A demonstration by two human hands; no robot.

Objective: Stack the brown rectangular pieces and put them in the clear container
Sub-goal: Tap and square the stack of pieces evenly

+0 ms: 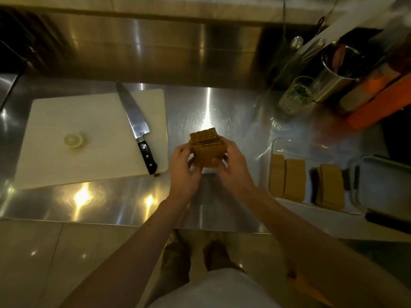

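Observation:
A stack of brown rectangular pieces [206, 147] is held upright on edge just above the steel counter, in the middle of the view. My left hand [184, 172] presses its left side and my right hand [233, 167] presses its right side, fingers curled under the front piece. To the right lies the clear container [272, 152], a shallow glass dish. Inside it rest two groups of brown pieces, one at the left [288, 180] and one at the right [330, 187].
A white cutting board [66, 165] on the left carries a chef's knife [138, 127] and a lemon slice [73, 140]. At the back right stand a glass [293, 96], a steel cup [338, 70] and orange items [378, 107]. Another clear dish [382, 185] sits at the far right.

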